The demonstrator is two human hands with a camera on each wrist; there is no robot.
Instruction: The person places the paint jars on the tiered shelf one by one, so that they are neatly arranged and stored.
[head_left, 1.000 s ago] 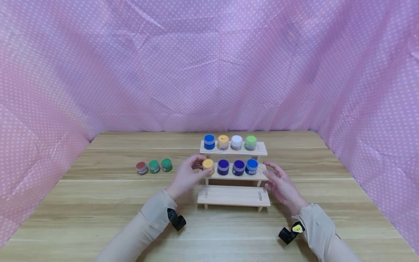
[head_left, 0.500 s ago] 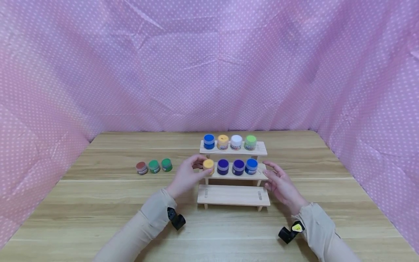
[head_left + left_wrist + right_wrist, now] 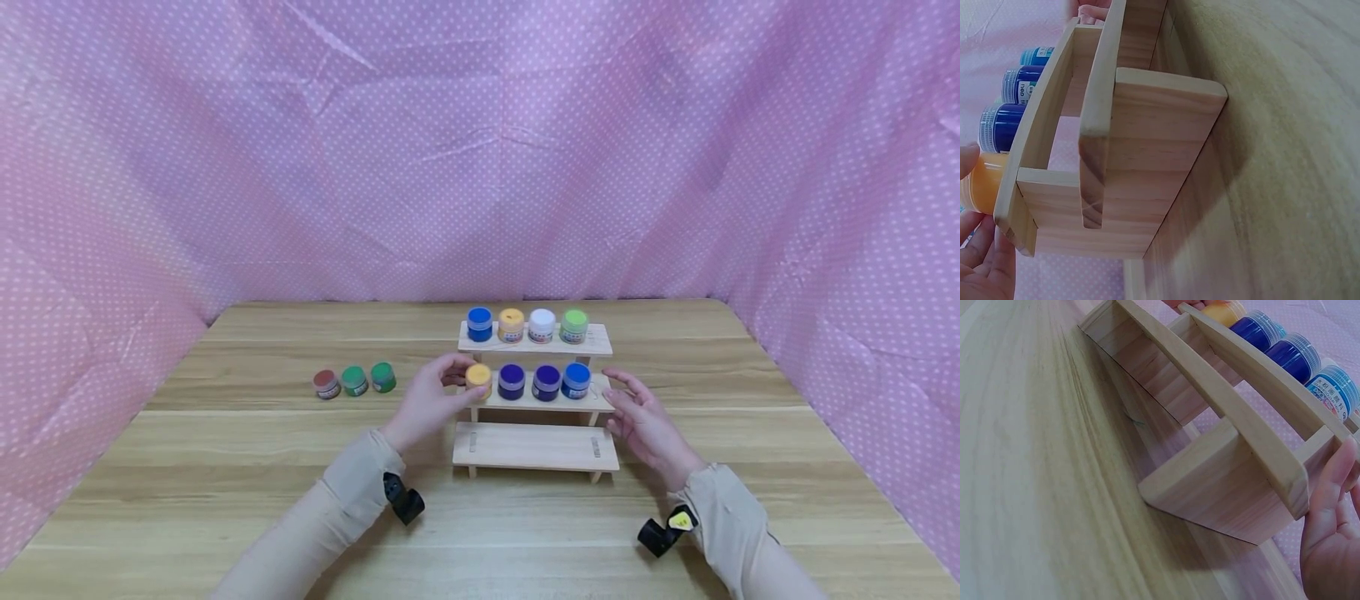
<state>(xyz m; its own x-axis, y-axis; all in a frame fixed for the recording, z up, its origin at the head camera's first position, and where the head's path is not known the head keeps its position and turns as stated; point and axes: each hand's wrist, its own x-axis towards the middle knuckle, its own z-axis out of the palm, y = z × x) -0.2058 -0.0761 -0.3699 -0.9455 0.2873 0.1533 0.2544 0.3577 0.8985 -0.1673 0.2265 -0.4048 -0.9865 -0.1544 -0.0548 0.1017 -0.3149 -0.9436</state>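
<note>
My left hand (image 3: pixel 433 398) holds a yellow-orange paint jar (image 3: pixel 478 377) between thumb and fingers at the left end of the middle shelf of a three-step wooden stand (image 3: pixel 536 447). In the left wrist view, the base of that jar (image 3: pixel 986 181) is right at the shelf board. To its right stand two dark purple jars (image 3: pixel 512 382) and a blue jar (image 3: pixel 577 381). My right hand (image 3: pixel 651 427) grips the right end of the same shelf, its thumb (image 3: pixel 1335 472) at the board's end in the right wrist view; its other fingers are partly hidden.
On the top shelf stand blue (image 3: pixel 479 325), yellow-orange (image 3: pixel 512 326), white (image 3: pixel 542 326) and light green (image 3: pixel 574 327) jars. A brown-red jar (image 3: pixel 326 384) and two green jars (image 3: pixel 355 381) sit on the wooden table (image 3: pixel 225 467) at left. Pink dotted cloth (image 3: pixel 480 167) hangs behind.
The yellow-orange jar has shifted very slightly right along the middle shelf with my left hand. The right hand stays at the shelf's right end.
</note>
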